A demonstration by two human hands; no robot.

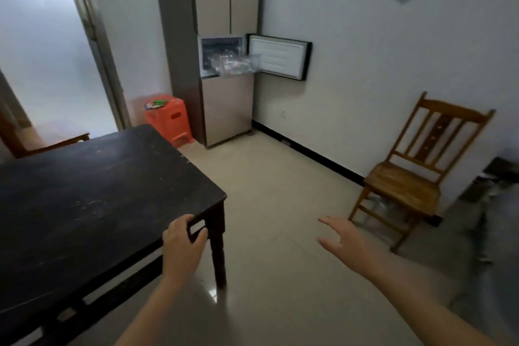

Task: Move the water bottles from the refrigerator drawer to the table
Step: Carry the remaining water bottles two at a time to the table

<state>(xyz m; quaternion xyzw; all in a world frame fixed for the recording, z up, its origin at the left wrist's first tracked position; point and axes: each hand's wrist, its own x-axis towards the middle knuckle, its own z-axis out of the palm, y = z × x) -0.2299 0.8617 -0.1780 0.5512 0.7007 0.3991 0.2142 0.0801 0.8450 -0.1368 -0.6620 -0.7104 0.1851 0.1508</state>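
Note:
A tall refrigerator stands against the far wall with one small door swung open to the right. A clear drawer is pulled out of it, with blurred bottles inside. The dark wooden table fills the left foreground, its top bare. My left hand hangs beside the table's near right corner with fingers loosely curled, holding nothing; whether it touches the edge I cannot tell. My right hand is stretched forward over the floor, fingers spread and empty.
An orange plastic stool stands left of the refrigerator. A wooden chair is against the right wall, with a clear bottle lying on the floor under it. Tiled floor runs between table and fridge. A doorway opens at left.

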